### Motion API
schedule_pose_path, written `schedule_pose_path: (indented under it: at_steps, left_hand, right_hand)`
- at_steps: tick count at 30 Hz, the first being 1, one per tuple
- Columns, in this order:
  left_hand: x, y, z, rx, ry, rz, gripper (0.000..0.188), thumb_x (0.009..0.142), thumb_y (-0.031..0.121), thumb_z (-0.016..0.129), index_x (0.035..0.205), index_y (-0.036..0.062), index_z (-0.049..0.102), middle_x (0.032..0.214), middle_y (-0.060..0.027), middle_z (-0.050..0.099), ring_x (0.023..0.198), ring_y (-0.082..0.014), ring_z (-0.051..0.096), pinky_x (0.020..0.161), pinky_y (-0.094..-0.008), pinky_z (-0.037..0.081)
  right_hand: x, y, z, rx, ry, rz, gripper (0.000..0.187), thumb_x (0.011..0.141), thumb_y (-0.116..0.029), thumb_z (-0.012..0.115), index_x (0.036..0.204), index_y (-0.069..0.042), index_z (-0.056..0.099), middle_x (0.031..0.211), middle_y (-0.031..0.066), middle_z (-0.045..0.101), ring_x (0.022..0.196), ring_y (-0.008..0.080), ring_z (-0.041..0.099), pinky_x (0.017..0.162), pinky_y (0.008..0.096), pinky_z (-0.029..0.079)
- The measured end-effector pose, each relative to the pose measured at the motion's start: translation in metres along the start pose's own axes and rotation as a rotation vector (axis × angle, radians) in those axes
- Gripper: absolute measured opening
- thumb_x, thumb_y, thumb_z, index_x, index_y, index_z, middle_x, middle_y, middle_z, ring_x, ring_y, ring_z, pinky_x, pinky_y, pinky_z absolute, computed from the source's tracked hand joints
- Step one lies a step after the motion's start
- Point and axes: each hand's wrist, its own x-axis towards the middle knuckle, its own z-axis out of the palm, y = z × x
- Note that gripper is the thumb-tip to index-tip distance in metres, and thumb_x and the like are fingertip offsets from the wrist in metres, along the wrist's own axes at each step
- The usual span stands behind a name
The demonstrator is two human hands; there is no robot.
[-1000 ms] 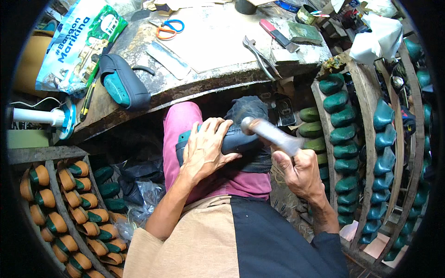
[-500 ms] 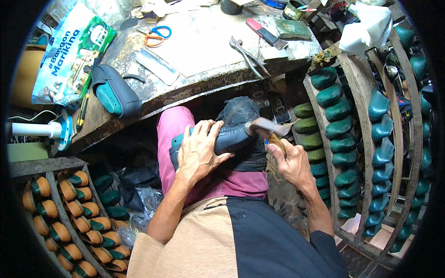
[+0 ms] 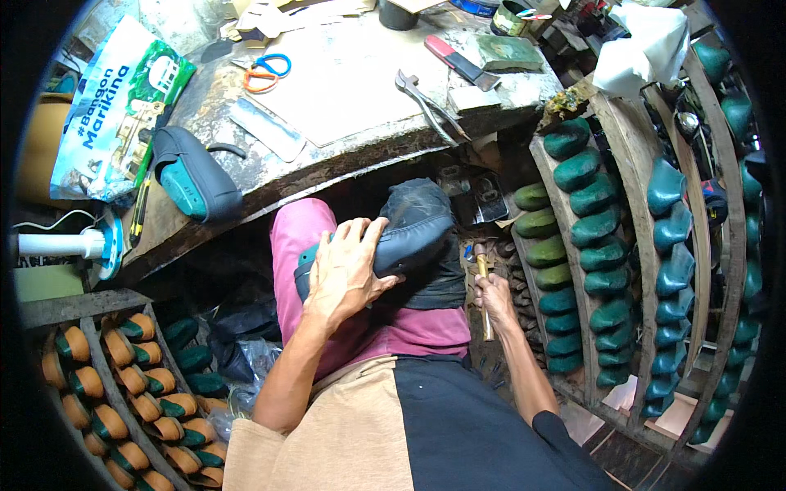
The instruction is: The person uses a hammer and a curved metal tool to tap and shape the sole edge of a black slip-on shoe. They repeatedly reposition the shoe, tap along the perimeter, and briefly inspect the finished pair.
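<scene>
Left hand [image 3: 344, 274]: 1, centre of frame, clasped over the lap shoe, fingers across the top, thumb along the near side.
Lap shoe [image 3: 419, 241]: 1, dark, centre, lying on the thigh, green last inside.
Right hand [image 3: 496, 299]: 1, right of centre, fingers wrapped round the hammer handle.
Hammer [image 3: 483, 267]: 1, head up, apart from the lap shoe.
Bench shoe [image 3: 214, 180]: 1, dark, green last inside, upper left.
Bench tools, top: 1 scissors [image 3: 263, 76], 1 pincers [image 3: 426, 103], 1 red-and-black blade [image 3: 460, 61].
Tan shoes [image 3: 109, 421]: lower left rack, many, rim cuts the count.
</scene>
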Motion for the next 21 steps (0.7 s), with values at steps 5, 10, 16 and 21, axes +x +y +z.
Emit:
schedule_pose_path:
  at_steps: [5, 10, 16, 21]
  left_hand:
    - [0.001, 0.002, 0.000, 0.009, 0.019, -0.022, 0.095, 0.078, 0.045, 0.100, 0.158, 0.0155, 0.059, 0.149, -0.0114, 0.066, 0.142, -0.0350, 0.063, 0.120, -0.0516, 0.049]
    - [0.004, 0.000, -0.008, -0.058, 0.005, 0.015, 0.092, 0.077, 0.046, 0.101, 0.153, 0.0131, 0.062, 0.142, -0.0145, 0.070, 0.134, -0.0383, 0.068, 0.115, -0.0527, 0.053]
    - [0.024, -0.009, -0.020, -0.085, -0.145, 0.024, 0.100, 0.081, 0.062, 0.096, 0.152, 0.0025, 0.060, 0.132, -0.0217, 0.071, 0.124, -0.0433, 0.072, 0.106, -0.0551, 0.059]
    - [0.033, 0.003, -0.019, -0.098, -0.185, 0.008, 0.099, 0.084, 0.067, 0.092, 0.150, 0.0001, 0.060, 0.129, -0.0221, 0.070, 0.121, -0.0445, 0.072, 0.101, -0.0549, 0.060]
  right_hand:
    - [0.047, 0.053, -0.006, -0.291, 0.157, -0.067, 0.030, 0.109, -0.026, 0.071, 0.096, 0.000, 0.065, 0.077, 0.0071, 0.064, 0.063, 0.0192, 0.061, 0.058, 0.0378, 0.049]
    - [0.108, 0.066, -0.010, -0.709, 0.352, -0.293, 0.046, 0.105, -0.036, 0.072, 0.098, 0.010, 0.073, 0.086, 0.0316, 0.073, 0.085, 0.0477, 0.076, 0.079, 0.0588, 0.057]
    - [0.139, 0.038, 0.001, -0.802, 0.372, -0.256, 0.048, 0.103, -0.037, 0.071, 0.106, 0.011, 0.076, 0.103, 0.0378, 0.078, 0.101, 0.0543, 0.078, 0.087, 0.0618, 0.059]
    - [0.144, 0.039, 0.014, -0.883, 0.509, -0.364, 0.028, 0.109, -0.028, 0.069, 0.119, -0.003, 0.063, 0.094, 0.0299, 0.074, 0.092, 0.0554, 0.073, 0.078, 0.0685, 0.051]
